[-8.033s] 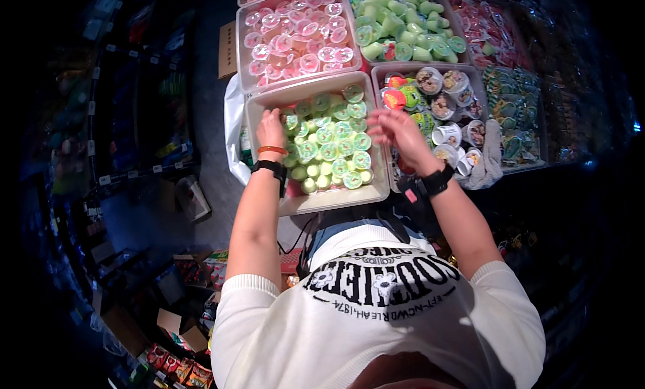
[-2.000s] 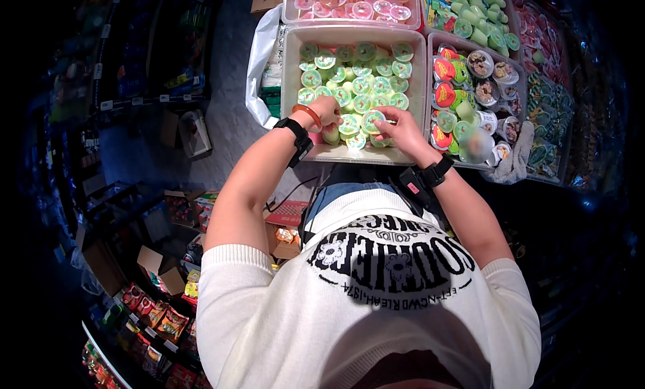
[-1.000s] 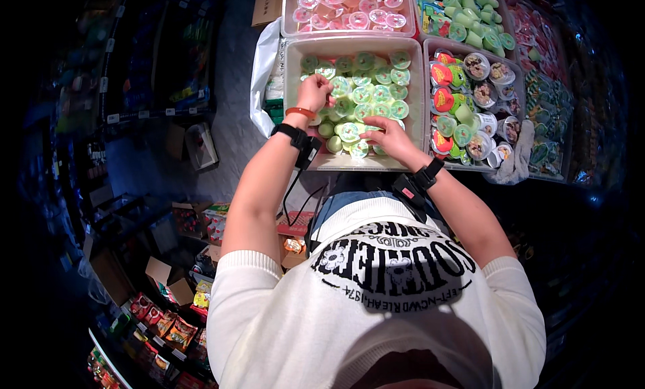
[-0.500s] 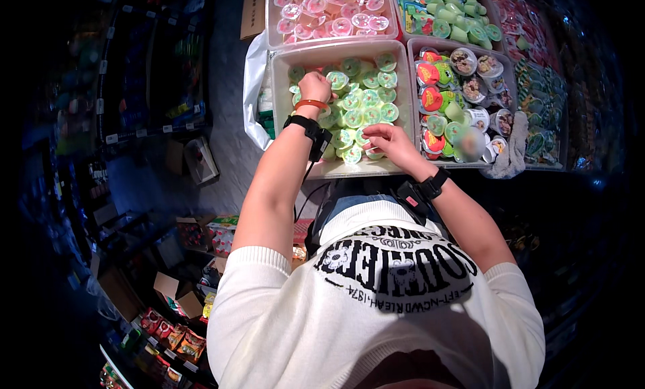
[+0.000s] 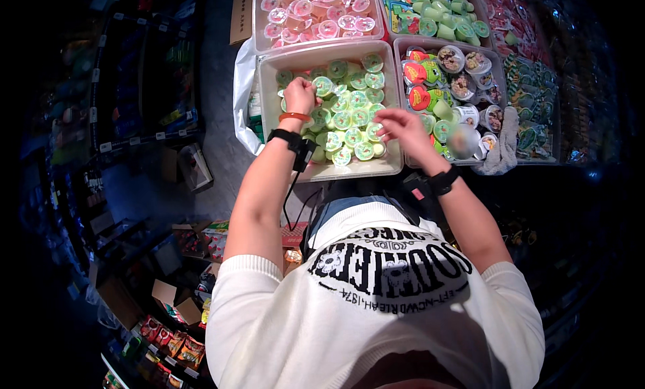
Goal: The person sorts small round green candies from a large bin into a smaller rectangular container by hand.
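Observation:
Two bare hands are over a pale plastic bin [image 5: 398,164] of light green jelly cups [image 5: 341,120] with printed lids. At the left part of the bin, my left hand [image 5: 299,97] is closed, its fingertips beside the lid of one jelly cup [image 5: 323,87]. What those fingers hold, if anything, is hidden. Above the bin's right wall hovers my right hand [image 5: 406,130]. Its fingers are bent and loosely apart, pointing left toward the cups, with nothing seen in them.
A bin of pink jelly cups [image 5: 327,29] stands behind, with green cups [image 5: 430,13] to its right. Mixed cups [image 5: 463,87] fill the bin at right, a grey cloth [image 5: 500,147] on its edge. A white bag [image 5: 243,93] hangs at left; snack packets [image 5: 171,338] lie lower left.
My right hand has moved right and slightly up relative to the bin, away from the cups. My left hand stays at nearly the same spot. The whole view has shifted slightly.

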A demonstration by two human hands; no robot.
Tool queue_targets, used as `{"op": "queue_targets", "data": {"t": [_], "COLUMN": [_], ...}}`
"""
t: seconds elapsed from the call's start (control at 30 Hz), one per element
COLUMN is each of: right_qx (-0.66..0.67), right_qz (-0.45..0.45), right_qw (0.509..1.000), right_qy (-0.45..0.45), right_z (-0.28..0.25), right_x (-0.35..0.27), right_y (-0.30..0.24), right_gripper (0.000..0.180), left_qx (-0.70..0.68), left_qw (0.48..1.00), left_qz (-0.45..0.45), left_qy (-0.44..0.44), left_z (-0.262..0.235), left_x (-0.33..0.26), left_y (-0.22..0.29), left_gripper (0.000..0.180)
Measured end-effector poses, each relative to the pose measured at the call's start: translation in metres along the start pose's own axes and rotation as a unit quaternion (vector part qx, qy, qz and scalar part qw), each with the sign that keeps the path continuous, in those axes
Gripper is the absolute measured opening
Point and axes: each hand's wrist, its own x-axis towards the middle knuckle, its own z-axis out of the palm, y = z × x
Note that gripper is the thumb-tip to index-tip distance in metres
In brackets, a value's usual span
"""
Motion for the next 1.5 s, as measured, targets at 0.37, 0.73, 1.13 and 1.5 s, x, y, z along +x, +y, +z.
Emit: {"op": "queue_targets", "data": {"t": [0.37,0.73,1.13,1.5], "right_qx": [-0.476,-0.603,-0.653,-0.595], "right_qz": [-0.195,-0.189,-0.164,-0.208], "right_qw": [0.834,0.758,0.73,0.767], "right_qy": [0.202,0.16,0.117,0.12], "right_z": [-0.071,-0.056,-0.056,-0.066], "right_x": [-0.017,-0.024,-0.026,-0.031], "right_y": [-0.023,-0.026,-0.022,-0.019], "right_gripper": [0.021,0.028,0.025,0.045], "left_qx": [0.15,0.313,0.468,0.333], "left_qw": [0.987,0.912,0.834,0.917], "left_qz": [0.047,0.034,0.219,0.097], "left_qy": [-0.03,-0.263,-0.192,-0.196], "left_z": [-0.07,-0.081,-0.037,-0.053], "left_x": [-0.029,-0.046,-0.016,-0.041], "left_y": [0.0,0.007,-0.063,-0.019], "left_gripper": [0.008,0.011,0.011,0.014]}}
